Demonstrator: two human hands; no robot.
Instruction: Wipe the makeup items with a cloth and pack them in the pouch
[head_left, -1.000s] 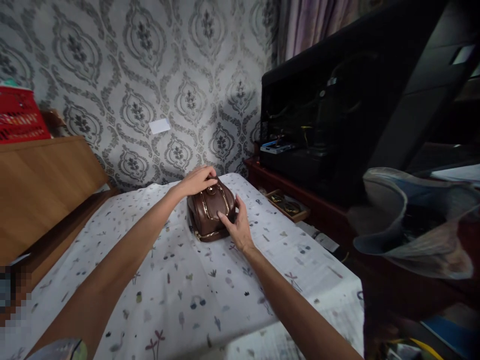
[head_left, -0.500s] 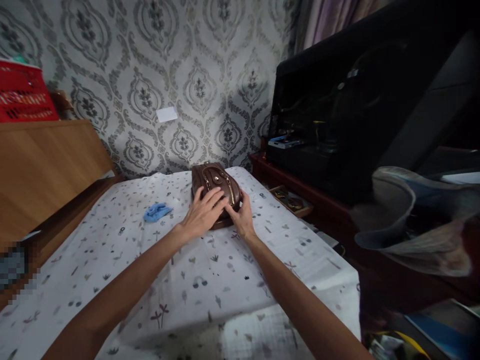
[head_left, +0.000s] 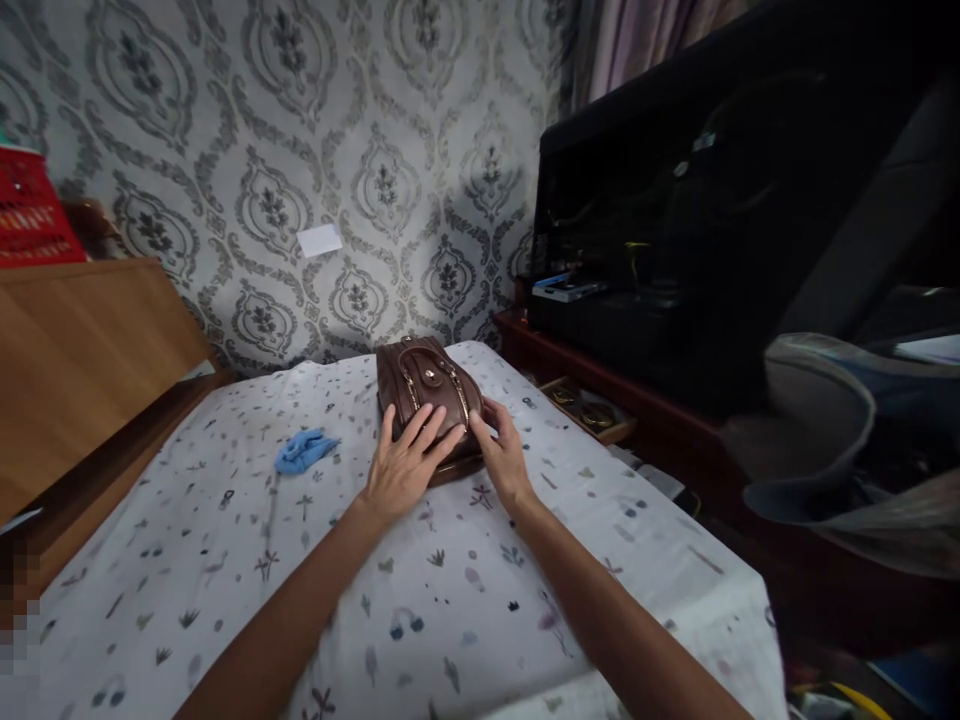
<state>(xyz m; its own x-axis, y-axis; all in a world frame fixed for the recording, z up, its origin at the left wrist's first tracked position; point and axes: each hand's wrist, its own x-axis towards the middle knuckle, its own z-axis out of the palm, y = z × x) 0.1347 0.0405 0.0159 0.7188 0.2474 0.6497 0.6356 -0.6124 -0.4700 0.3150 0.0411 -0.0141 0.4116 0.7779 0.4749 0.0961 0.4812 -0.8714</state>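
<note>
A brown leather handbag point(head_left: 444, 396) with gold zips and a strap handle lies on the patterned white sheet point(head_left: 442, 610), close to the wall. Across its near end rests my left hand point(head_left: 405, 465), fingers spread and lying on the leather. My right hand point(head_left: 508, 460) grips the bag's right near edge, thumb on top and fingers along the side; the fingertips are partly hidden. To the left of the bag sits a crumpled blue cloth point(head_left: 304, 452), apart from both hands.
A wooden headboard-like panel point(head_left: 82, 350) with a red basket point(head_left: 34, 210) on top stands at the left. On the right are a large black cabinet or screen point(head_left: 675, 200), an open drawer point(head_left: 589, 410) with small items, and a pale translucent bag point(head_left: 825, 440).
The view has shifted slightly, so the bag and cloth sit lower. My left hand has slid toward the bag's near end; my right hand stays at its right side.
</note>
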